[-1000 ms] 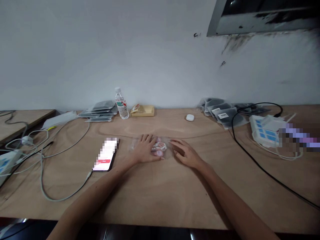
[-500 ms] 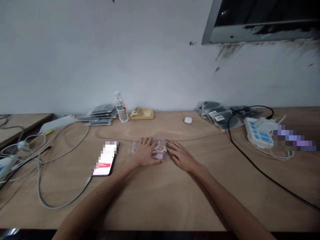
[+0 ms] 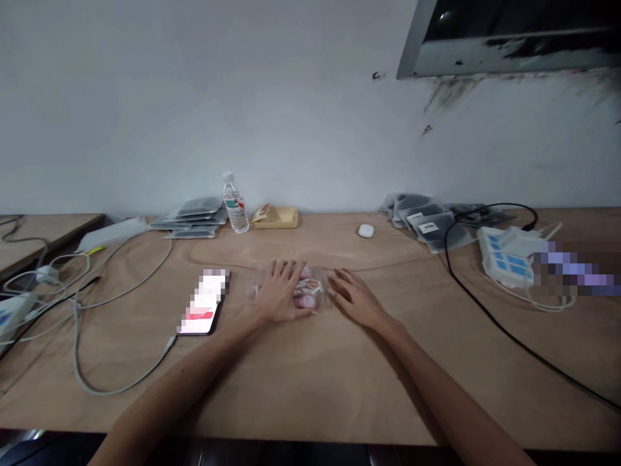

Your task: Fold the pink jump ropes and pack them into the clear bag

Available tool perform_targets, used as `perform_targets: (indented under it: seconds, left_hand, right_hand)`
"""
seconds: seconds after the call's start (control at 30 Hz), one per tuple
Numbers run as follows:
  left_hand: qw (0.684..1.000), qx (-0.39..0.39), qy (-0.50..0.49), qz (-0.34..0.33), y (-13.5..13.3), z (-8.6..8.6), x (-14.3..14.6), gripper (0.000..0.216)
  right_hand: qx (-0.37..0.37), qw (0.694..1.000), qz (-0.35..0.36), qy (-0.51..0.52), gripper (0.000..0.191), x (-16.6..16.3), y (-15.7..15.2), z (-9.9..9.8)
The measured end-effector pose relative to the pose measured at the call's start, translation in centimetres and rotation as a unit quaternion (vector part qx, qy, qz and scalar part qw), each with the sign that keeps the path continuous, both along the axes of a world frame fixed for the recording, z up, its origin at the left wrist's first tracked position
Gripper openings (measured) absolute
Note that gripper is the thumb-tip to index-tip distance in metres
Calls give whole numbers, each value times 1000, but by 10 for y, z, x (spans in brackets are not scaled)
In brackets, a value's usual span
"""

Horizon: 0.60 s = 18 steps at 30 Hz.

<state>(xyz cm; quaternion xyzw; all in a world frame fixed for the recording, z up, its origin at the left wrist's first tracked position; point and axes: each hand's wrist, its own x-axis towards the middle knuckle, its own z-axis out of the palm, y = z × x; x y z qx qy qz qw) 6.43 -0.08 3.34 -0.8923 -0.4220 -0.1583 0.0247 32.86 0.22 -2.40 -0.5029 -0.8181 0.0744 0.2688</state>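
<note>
Surface: a plywood table ran along a plain white wall.
Bag: a clear bag of small red-and-white pieces lay flat on the table, mid-width, between the two hands.
Left hand: the left hand lay palm down with its fingers spread and straight, gripping nothing. It covered the bag's left half, and the red-and-white pieces showed just past its fingertips and thumb.
Right hand: the right hand also lay flat and loose, fingers apart and pointing away from the person. It sat at the bag's right edge, whether it touched the film could not be told.
Bag to hands: under the left, just beside the right, with the contents in the gap between them.
Phone: a phone lay left of the left hand, near but apart, with a grey cable plugged into it.
Back row: a bottle stood upright beside a yellow box, with grey pouches to their left.
Far right: a power strip and a black cable lay well apart from the hands.
</note>
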Motion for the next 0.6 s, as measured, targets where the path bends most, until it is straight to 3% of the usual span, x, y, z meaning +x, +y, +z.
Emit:
perform_targets:
  seconds: [0.17, 0.33, 0.47, 0.6]
  left_hand:
    - [1000, -22, 6, -4, 2, 0, 1, 115]
    - [999, -42, 25, -3, 7, 1, 1, 94]
    - [998, -59, 10, -20, 15, 0, -6, 93]
    - [995, -82, 25, -42, 23, -1, -16, 93]
  right_hand:
    - [1, 998, 33, 59, 37, -5, -3, 7]
    - [-29, 991, 116, 65, 44, -6, -7, 8]
    - [-35, 987, 156, 10, 77, -4, -6, 9]
    - [-40, 989, 140, -16, 103, -6, -5, 10]
